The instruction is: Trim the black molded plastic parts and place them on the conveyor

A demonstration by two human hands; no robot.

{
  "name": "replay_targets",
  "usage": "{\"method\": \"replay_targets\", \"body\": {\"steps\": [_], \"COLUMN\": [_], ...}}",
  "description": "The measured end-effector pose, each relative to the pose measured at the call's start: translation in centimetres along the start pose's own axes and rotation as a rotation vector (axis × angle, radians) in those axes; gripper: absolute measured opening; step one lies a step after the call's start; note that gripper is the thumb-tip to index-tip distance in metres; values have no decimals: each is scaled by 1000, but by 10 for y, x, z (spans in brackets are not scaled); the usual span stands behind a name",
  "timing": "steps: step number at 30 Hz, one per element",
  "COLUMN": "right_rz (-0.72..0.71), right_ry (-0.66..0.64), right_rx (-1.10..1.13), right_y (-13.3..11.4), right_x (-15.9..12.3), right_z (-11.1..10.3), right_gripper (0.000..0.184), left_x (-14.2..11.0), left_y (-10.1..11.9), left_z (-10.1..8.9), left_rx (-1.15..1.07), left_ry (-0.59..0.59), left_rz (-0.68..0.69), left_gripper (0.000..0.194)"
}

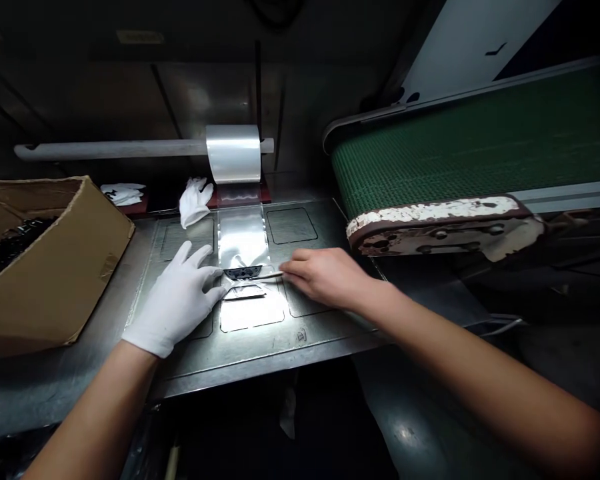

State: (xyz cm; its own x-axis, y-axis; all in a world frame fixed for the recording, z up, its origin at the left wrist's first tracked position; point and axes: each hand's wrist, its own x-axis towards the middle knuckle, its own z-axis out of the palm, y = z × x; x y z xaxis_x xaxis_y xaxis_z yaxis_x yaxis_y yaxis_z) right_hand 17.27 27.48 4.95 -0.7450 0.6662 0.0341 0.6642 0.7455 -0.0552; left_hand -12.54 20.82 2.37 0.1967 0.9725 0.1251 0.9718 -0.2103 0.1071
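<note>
A strip of clear plastic film (243, 237) runs from its roll (234, 153) down onto the metal worktop. Near the film's lower end lies a small dark part (243, 272), and below it a flap of film with a dark lower edge (244, 292). My left hand (183, 297), in a white glove, pinches the film's left edge between thumb and forefinger, the other fingers spread. Bare, my right hand (325, 275) is closed on a thin rod-like tool (269, 275) that reaches across the film just under the dark part. Its exact kind is unclear.
A cardboard box (95, 250) of small black parts stands at left. White gloves (196, 201) lie behind the worktop (260, 350). The film roll hangs on a horizontal bar (115, 149). A green conveyor belt (455, 147) with a worn metal end juts in at right.
</note>
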Motion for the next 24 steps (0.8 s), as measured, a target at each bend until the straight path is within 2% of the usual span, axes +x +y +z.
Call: {"method": "replay_targets", "body": {"steps": [3,5,7,9,13,17,20,22,24], "right_rz": [80,160,249,295,310,338,384,398,388], "right_ry": [57,118,188,245,377,585,731,729,550], "right_rx": [-25,-34,-36,-18,79,258,425,659,1088], "right_y": [42,60,66,60,35,1,-37,-72,-110], "right_x": [-62,-98,-118,-123,-114,-128,-150,-159,-156], "right_z": [4,11,24,38,56,58,62,67,71], "right_gripper": [32,33,34,37,41,35,28,22,22], "left_x": [0,-1,-3,-5,-2,0,-20,-48,-82], "left_y": [0,5,15,29,53,60,65,75,89], "left_z": [-2,-4,-9,-13,-15,-14,-18,-19,-16], "left_rx": [-16,-33,-58,-54,31,52,5,-92,-296], "left_ry": [27,99,169,155,44,63,118,216,349], "left_rz": [23,50,92,165,300,296,270,225,160], "left_gripper": [28,26,23,22,28,26,24,20,15]}}
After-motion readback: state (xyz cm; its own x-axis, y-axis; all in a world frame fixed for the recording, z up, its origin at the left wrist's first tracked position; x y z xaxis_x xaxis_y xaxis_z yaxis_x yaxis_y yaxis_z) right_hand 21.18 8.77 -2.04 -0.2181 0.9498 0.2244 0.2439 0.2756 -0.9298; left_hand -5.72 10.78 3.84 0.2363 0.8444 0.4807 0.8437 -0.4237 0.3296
